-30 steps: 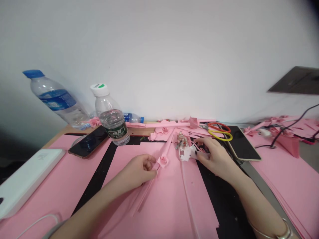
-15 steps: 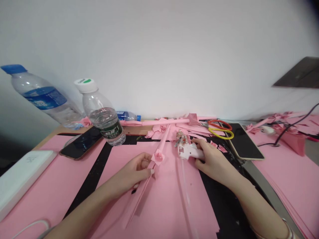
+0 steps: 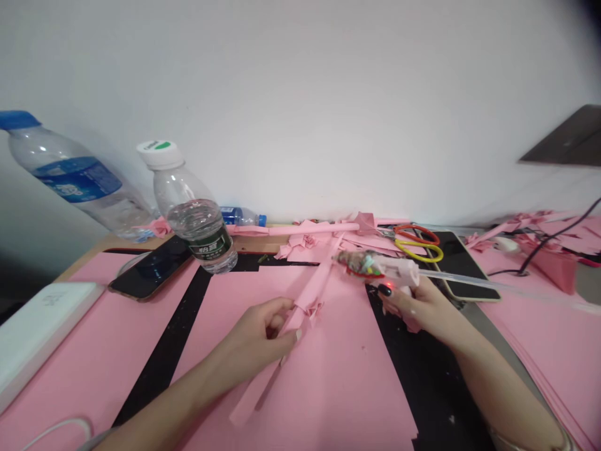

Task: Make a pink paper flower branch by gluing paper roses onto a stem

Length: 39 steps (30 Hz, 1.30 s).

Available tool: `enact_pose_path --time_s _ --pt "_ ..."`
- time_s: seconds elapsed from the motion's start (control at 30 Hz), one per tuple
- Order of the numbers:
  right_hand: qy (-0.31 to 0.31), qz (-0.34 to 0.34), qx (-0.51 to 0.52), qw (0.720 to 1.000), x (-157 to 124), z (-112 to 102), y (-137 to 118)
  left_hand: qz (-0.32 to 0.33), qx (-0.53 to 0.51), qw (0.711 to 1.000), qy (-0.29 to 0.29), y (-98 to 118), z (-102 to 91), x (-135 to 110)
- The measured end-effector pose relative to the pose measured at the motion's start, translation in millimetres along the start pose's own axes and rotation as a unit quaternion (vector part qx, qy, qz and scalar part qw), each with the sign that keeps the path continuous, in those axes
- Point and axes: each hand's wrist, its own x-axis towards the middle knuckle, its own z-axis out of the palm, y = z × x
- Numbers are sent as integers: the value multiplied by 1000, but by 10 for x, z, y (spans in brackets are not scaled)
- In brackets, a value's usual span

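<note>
Pink rod left, glue gun right, in curled hands.

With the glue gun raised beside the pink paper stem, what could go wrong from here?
The crusted nozzle of the glue gun points toward the pink paper stem; a drip might mark it or the pink sheet below.

The left hand grips the stem beside the paper flower, so if the nozzle is hot, a slip of the right hand could burn those fingers.
</note>
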Motion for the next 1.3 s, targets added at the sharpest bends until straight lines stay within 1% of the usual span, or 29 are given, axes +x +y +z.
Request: enact_pose_path --time_s 0.07,0.1,0.17,0.27,0.43,0.53,0.7,0.83,0.9,1.0,1.07,1.17,1.3 --pt "-81 -3 52 995 -12 30 18 16 27 999 -1 -34 11 -14" --pt "-109 -4 70 992 -19 48 19 26 41 999 -2 -52 12 -19" --pt "-143 2 94 985 -32 84 15 42 66 997 -3 -82 8 -26" --pt "-168 13 107 980 -48 117 16 62 98 993 -9 -114 2 -31" --pt "-177 18 123 976 -70 120 54 71 130 989 -23 -131 9 -41" --pt "-180 6 118 977 -77 125 46 72 136 988 -26 -124 15 -48" --pt "-171 -40 71 982 -77 134 -62 80 140 986 -30 -108 11 -41" --pt "-157 -76 13 985 -91 115 -157 71 134 988 -36 -102 5 -40" --pt "-168 -87 -11 982 -99 97 -183 62 129 989 -44 -92 0 -43" --pt "-201 -82 -34 976 -103 74 -194 60 122 989 -55 -64 -14 -45" --pt "-212 -80 -38 973 -101 69 -192 64 119 989 -65 -46 -27 -42" --pt "-212 -79 -45 973 -99 75 -195 70 118 988 -75 -35 -42 -33" --pt "-201 -79 -77 973 -119 76 -248 78 128 986 -69 -43 -41 -25"
